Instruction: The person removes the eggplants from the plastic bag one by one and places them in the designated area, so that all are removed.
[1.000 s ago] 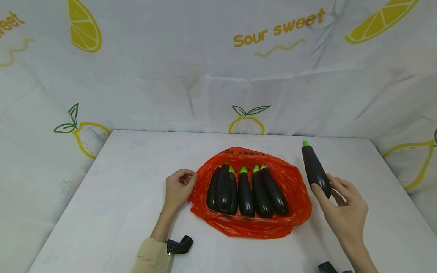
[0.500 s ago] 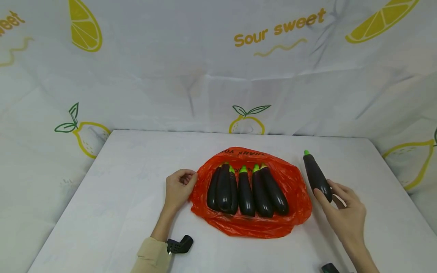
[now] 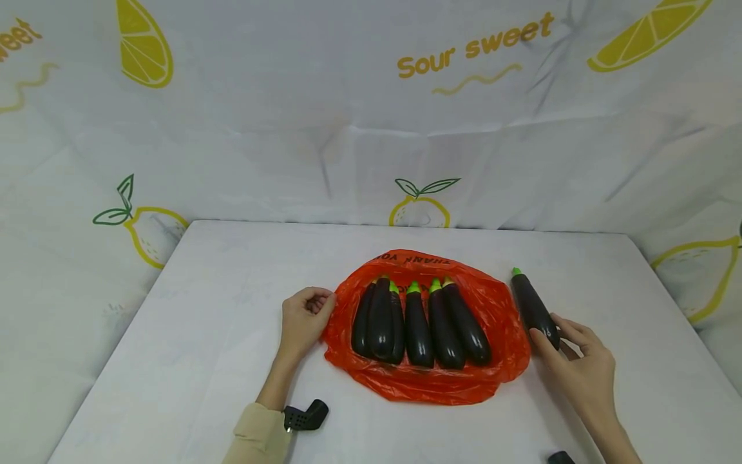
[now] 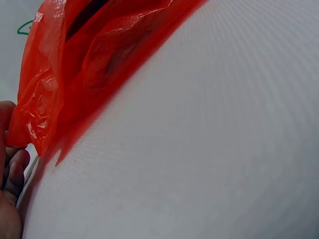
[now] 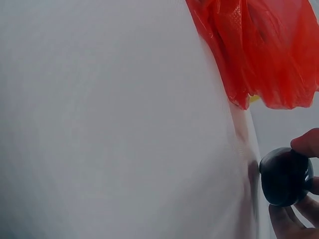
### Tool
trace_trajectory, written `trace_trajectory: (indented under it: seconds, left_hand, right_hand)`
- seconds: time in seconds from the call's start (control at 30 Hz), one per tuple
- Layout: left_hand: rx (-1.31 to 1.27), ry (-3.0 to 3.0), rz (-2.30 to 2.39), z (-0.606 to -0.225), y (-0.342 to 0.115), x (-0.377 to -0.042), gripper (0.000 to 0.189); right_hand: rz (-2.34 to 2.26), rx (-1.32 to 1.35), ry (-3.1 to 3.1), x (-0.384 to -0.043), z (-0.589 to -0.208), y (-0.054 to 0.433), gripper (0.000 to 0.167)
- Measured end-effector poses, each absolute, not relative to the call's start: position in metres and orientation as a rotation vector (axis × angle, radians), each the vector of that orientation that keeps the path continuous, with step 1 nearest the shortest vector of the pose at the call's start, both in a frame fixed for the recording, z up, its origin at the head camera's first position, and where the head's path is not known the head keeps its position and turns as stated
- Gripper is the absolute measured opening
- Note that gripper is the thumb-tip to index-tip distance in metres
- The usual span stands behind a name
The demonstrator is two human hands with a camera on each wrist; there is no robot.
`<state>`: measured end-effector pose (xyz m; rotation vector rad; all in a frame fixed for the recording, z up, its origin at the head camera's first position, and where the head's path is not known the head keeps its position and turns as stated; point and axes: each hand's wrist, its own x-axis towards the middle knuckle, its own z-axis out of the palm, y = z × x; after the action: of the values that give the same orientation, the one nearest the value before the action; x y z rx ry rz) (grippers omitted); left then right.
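Note:
A red plastic bag (image 3: pixel 429 388) lies spread open at the middle of the table, with several dark eggplants (image 3: pixel 418 328) side by side in it, green stem ends pointing away. My left hand (image 3: pixel 304 319) pinches the bag's left edge; in the left wrist view the red film (image 4: pixel 40 109) bunches at the fingers. To the right of the bag, my right hand (image 3: pixel 582 367) grips one eggplant (image 3: pixel 533 303) by its thick lower end, between thumb and fingers. Its green tip points away and to the left. In the right wrist view the rounded end of that eggplant (image 5: pixel 285 177) shows, low over the table.
The white table (image 3: pixel 191 335) reaches back to a white cloth (image 3: pixel 261 129) printed with lemons and "Sour sweet". A black wrist device (image 3: pixel 306 415) sits on the left wrist, and part of another (image 3: pixel 560 457) shows at the bottom right.
My right hand has lowered the eggplant toward the table, nearer the bag's right edge. The left hand and the eggplants in the bag stay where they were.

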<state>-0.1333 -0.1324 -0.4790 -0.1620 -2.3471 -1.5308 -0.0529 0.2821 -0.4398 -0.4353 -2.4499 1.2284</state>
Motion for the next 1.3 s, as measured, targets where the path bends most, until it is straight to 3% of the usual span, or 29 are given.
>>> trace_trajectory:
  seconds: [1.3]
  left_hand:
    - [-0.145, -2.333, -1.544, -0.4809, -0.1316, -0.135, 0.004]
  right_hand:
    - [1.102, -0.518, -2.6, -0.0514, -0.444, 0.2846, 0.058]
